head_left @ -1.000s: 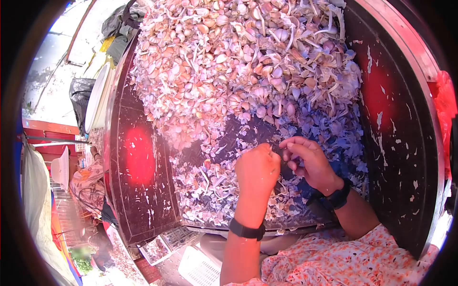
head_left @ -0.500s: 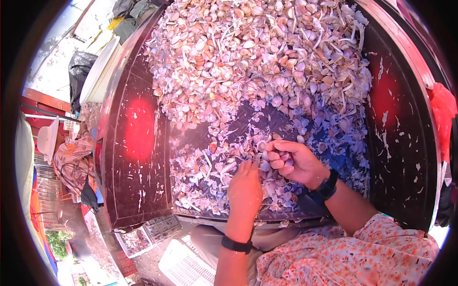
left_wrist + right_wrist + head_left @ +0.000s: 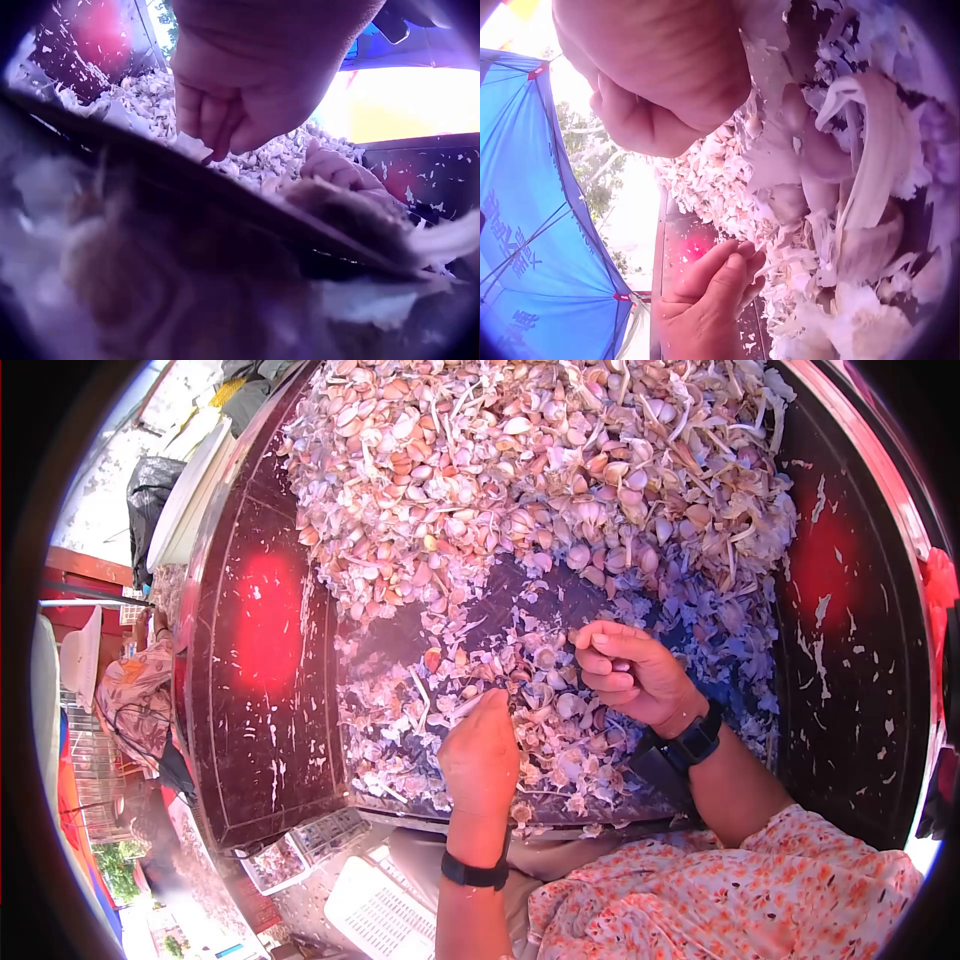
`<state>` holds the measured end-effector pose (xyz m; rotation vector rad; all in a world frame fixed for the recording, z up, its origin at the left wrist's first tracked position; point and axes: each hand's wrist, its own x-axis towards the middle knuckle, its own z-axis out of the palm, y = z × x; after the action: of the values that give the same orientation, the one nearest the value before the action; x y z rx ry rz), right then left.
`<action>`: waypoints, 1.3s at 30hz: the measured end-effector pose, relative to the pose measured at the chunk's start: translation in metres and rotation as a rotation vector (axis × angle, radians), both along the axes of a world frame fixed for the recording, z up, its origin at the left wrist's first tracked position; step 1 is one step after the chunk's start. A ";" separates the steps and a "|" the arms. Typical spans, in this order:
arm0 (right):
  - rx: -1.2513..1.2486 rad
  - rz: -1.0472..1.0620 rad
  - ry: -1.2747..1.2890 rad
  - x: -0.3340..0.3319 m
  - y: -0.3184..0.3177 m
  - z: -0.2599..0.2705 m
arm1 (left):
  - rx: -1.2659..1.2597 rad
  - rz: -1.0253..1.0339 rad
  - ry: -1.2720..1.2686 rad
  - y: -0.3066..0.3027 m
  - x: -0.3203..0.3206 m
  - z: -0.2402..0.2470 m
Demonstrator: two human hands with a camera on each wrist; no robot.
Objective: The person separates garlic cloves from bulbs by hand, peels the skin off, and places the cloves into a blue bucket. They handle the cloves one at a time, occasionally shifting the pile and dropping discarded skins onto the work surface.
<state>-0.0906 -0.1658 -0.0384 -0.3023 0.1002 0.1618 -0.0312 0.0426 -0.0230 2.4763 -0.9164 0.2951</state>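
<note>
In my head view, the garlic heap (image 3: 450, 460) fills the far part of the dark bed (image 3: 330, 800), towards its far edge. Many cloves there lie loose, some among stalks. Papery skins (image 3: 575, 760) lie towards the near edge. My left hand (image 3: 480, 755) has its fingers bent together; whether they grip anything, I cannot tell. My right hand (image 3: 640, 675), beside it and apart, curls its fingers round what look like garlic cloves.

In the left wrist view, my left fingertips bunch close by a pale scrap (image 3: 193, 146), perhaps pinched.

In the right wrist view, the nearer hand is curled, its contents hidden. I judge the separating well along; how much is left, I cannot tell.
</note>
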 end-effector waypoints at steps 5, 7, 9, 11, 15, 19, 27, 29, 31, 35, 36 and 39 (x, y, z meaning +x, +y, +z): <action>0.038 -0.058 0.018 0.001 -0.003 -0.001 | 0.162 -0.188 0.027 -0.011 -0.017 0.001; 0.032 -0.083 0.027 0.000 -0.003 0.002 | 0.212 -0.149 0.133 -0.014 -0.020 0.012; 0.031 -0.113 0.037 -0.001 -0.002 0.003 | 0.172 -0.005 0.124 -0.020 -0.011 0.018; 0.020 -0.118 0.041 -0.001 -0.001 0.002 | 0.137 -0.045 0.037 -0.027 0.004 0.013; 0.023 -0.121 0.043 0.000 0.002 0.003 | 0.547 -0.121 -0.058 -0.049 0.020 0.008; 0.014 -0.115 0.053 -0.001 0.005 0.005 | 0.692 -0.194 -0.045 -0.054 0.026 0.014; -0.401 -0.105 0.136 -0.002 0.028 0.016 | -0.231 -0.064 0.477 -0.043 0.006 0.071; -0.087 0.039 0.019 -0.001 0.026 0.006 | -0.115 0.028 0.434 -0.041 0.007 0.079; 0.020 0.038 -0.015 0.001 0.022 -0.002 | -0.138 0.024 0.388 -0.037 0.006 0.058; 0.144 -0.044 0.016 0.000 0.010 -0.001 | 0.311 -0.229 0.107 -0.051 0.001 0.032; 0.173 -0.060 0.002 0.000 0.008 -0.003 | 0.341 -0.292 0.036 -0.053 0.004 0.018; 0.142 -0.112 0.016 -0.001 0.005 -0.004 | 0.393 -0.380 -0.056 -0.067 0.007 0.013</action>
<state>-0.0912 -0.1606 -0.0426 -0.1531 0.1202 0.0601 -0.0246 -0.0247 -0.0101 2.5675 -1.5668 0.0568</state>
